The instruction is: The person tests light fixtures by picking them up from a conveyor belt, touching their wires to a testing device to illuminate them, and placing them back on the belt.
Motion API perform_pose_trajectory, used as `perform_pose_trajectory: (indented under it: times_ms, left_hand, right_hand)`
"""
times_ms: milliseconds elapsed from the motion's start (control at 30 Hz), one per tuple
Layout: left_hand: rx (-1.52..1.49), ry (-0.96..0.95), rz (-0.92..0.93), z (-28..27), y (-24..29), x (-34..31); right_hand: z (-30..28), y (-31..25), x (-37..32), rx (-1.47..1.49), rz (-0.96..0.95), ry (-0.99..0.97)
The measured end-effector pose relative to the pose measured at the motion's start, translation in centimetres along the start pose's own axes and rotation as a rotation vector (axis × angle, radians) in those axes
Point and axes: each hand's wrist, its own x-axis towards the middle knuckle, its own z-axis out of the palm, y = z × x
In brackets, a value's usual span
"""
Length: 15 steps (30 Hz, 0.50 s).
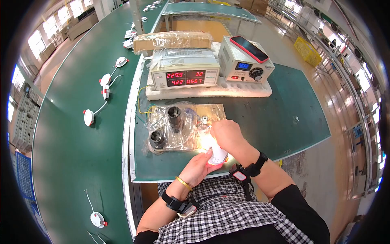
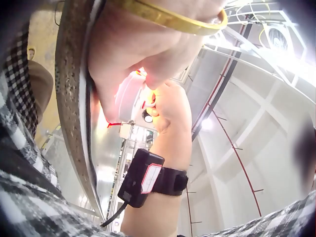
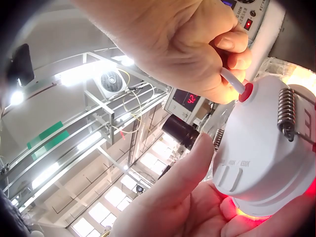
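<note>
My left hand (image 1: 196, 167) holds a white recessed downlight (image 1: 219, 156), its fingers round the rim and the thumb along the side. Bright light spills from the downlight onto the board, and a red glow shows at the fingers in the right wrist view. That view also shows a coil spring (image 3: 286, 109) on the lamp's housing and a white cable (image 3: 232, 81) leaving a red grommet. The right hand (image 1: 228, 135) grips this cable close to the housing, with its fingers curled. Where the cable's far end goes is hidden by the right hand.
A plastic-covered board (image 1: 185, 140) bears two black cylindrical sockets (image 1: 174, 115). Behind it stand a power meter (image 1: 185, 77) with red digits and a dial box (image 1: 245, 65) carrying a phone (image 1: 249, 49). Several downlights (image 1: 89, 117) lie on the green table (image 1: 77, 162) at left.
</note>
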Motion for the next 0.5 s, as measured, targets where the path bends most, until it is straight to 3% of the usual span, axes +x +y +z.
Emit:
perform_pose_trajectory:
  times_ms: [167, 367, 500]
  left_hand:
    - [-0.012, -0.008, 0.0, 0.2, 0.1, 0.0]
    - [0.032, -0.003, 0.035, -0.2, -0.1, -0.4]
    - [0.098, 0.098, 0.064, -2.1, 2.4, -6.7]
  right_hand:
    - [-0.3, -0.1, 0.1, 0.013, 0.04, -0.043]
    - [-0.1, -0.2, -0.2, 0.025, -0.062, 0.0]
    - [-3.4, -2.1, -1.6, 0.6, -0.04, -0.051]
